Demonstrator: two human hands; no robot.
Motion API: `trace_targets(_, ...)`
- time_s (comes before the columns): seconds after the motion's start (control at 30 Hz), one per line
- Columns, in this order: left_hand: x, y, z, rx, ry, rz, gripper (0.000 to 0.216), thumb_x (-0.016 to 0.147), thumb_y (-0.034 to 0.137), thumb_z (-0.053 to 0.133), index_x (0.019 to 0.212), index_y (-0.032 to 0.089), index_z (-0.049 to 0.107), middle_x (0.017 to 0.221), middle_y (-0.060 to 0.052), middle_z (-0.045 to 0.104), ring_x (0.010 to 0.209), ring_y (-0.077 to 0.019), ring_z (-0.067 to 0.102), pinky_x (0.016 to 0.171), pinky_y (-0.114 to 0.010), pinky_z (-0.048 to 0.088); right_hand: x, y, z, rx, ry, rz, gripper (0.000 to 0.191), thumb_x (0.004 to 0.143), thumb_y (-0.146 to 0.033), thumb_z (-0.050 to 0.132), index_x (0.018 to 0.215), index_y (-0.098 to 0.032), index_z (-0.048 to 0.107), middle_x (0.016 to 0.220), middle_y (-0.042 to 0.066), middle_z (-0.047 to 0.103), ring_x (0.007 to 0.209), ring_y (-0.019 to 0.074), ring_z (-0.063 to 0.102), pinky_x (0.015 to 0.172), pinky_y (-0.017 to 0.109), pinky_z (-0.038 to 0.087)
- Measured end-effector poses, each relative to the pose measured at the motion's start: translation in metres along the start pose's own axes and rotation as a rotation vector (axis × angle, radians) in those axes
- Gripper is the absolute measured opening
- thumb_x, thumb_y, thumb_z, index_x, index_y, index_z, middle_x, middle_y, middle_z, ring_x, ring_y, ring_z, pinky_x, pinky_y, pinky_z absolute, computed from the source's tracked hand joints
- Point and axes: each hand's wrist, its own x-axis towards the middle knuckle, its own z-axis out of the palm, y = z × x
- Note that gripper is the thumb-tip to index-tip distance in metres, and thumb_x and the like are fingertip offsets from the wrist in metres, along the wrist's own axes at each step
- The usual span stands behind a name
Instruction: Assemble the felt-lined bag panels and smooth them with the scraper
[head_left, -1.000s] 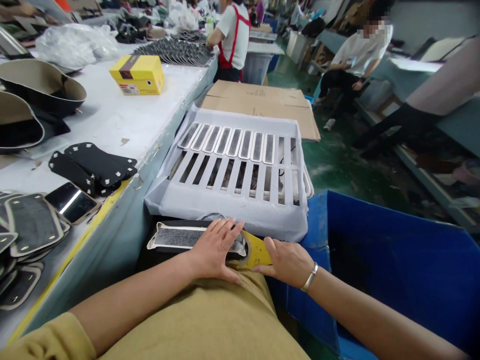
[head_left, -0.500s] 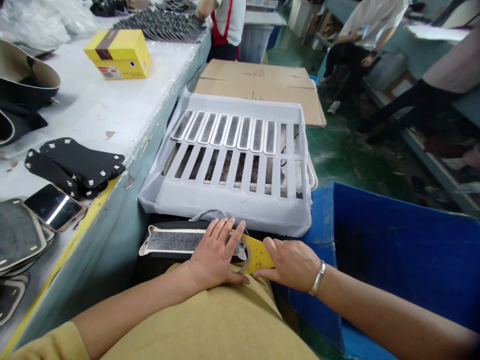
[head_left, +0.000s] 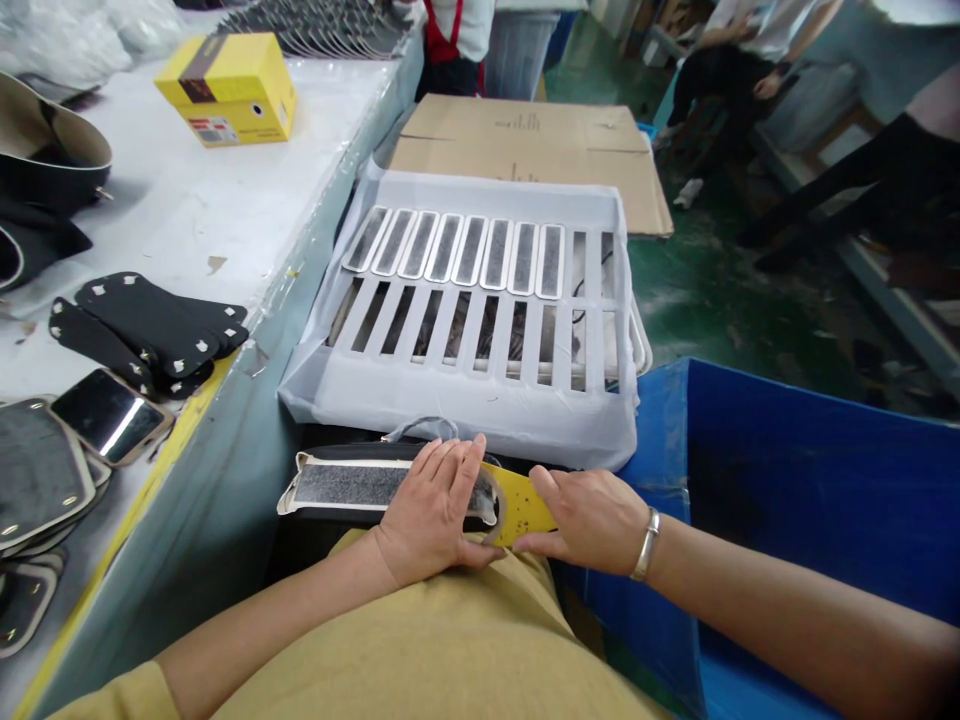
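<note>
My left hand (head_left: 437, 510) lies with fingers stretched across the right part of a grey felt-like strip with white edges (head_left: 349, 485). The strip rests on a black padded base (head_left: 360, 451) close to my body, its left end showing wrinkled white corners. My right hand (head_left: 592, 520) grips a flat yellow piece with dark specks (head_left: 525, 505) between thumb and fingers. That piece meets the strip's right end, beside my left fingertips. Whether it reaches under the strip is hidden.
A white slotted frame (head_left: 450, 405) stands ahead, bearing a row of several finished-looking grey strips (head_left: 472, 250). Blue bin (head_left: 787, 470) at right; cardboard (head_left: 517, 130) behind. On the left table (head_left: 225, 200) are black pieces (head_left: 150, 320), a phone (head_left: 109, 415) and a yellow box (head_left: 232, 90). People are beyond.
The camera view has shifted slightly. My left fingers are drawn closer together on the strip. The right hand keeps its hold on the yellow piece.
</note>
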Motion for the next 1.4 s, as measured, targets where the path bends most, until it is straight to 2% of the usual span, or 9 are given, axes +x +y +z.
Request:
trace_targets(0.27,-0.004,0.002,0.004,0.009,0.052,-0.027,0.111,0.063,0.068,0.056,0.14,0.002,0.011,0.126,-0.023,0.042,0.12,-0.0347,0.037,0.106,-0.05,0.022,0.007,0.012,0.003,-0.009,0.043,-0.109,0.066,0.073,-0.077,0.033,0.085,-0.014,0.048,0.067,0.007,0.064,0.052,0.0178,0.059,0.044,0.024,0.017)
trace_targets(0.37,-0.007,-0.003,0.001,0.046,-0.026,0.037,0.114,0.059,0.071,0.059,0.14,0.005,0.013,0.13,-0.023,0.04,0.122,-0.0356,0.035,0.106,-0.051,0.022,0.008,0.013,0.004,-0.009,0.055,-0.128,0.066,0.072,-0.077,0.034,0.085,-0.014,0.049,0.066,0.007,0.064,0.052,0.0171,0.058,0.043,0.024,0.017)
trace_targets(0.5,-0.007,-0.007,-0.006,0.104,-0.114,0.079,0.096,0.069,0.053,0.064,0.141,0.013,0.016,0.131,-0.019,0.04,0.122,-0.0326,0.036,0.104,-0.049,0.027,0.006,0.012,0.005,0.001,0.056,-0.128,0.066,0.072,-0.077,0.034,0.084,-0.014,0.049,0.067,0.007,0.064,0.052,0.0179,0.059,0.043,0.026,0.018)
trace_targets(0.63,-0.006,-0.004,-0.005,0.135,-0.1,0.067,0.09,0.071,0.041,0.064,0.142,0.016,0.014,0.129,-0.019,0.041,0.121,-0.033,0.038,0.103,-0.05,0.027,0.001,0.006,0.006,0.002,0.042,-0.077,0.063,0.073,-0.076,0.037,0.087,-0.015,0.049,0.068,0.007,0.064,0.053,0.0189,0.06,0.042,0.027,0.019)
trace_targets(0.8,-0.007,-0.003,-0.001,0.146,-0.076,0.084,0.089,0.073,0.039,0.064,0.142,0.019,0.012,0.13,-0.019,0.038,0.12,-0.0335,0.038,0.101,-0.052,0.028,-0.004,-0.002,0.007,0.025,0.019,-0.004,0.064,0.072,-0.076,0.039,0.089,-0.015,0.048,0.072,0.009,0.066,0.056,0.0194,0.061,0.044,0.025,0.023)
trace_targets(1.1,-0.009,-0.004,-0.002,0.192,-0.031,0.065,0.087,0.073,0.033,0.063,0.142,0.021,0.012,0.125,-0.018,0.042,0.118,-0.0331,0.04,0.1,-0.051,0.03,0.0,-0.007,0.008,0.024,0.032,0.014,0.065,0.071,-0.077,0.037,0.089,-0.015,0.048,0.07,0.006,0.067,0.059,0.0246,0.065,0.042,0.025,0.024)
trace_targets(1.4,-0.008,-0.005,-0.002,0.196,-0.015,0.064,0.084,0.073,0.024,0.058,0.142,0.022,0.011,0.126,-0.017,0.042,0.117,-0.0332,0.042,0.099,-0.051,0.032,-0.004,-0.018,0.009,0.084,0.029,0.116,0.062,0.072,-0.074,0.041,0.09,-0.015,0.048,0.073,0.008,0.067,0.061,0.0236,0.065,0.045,0.027,0.032)
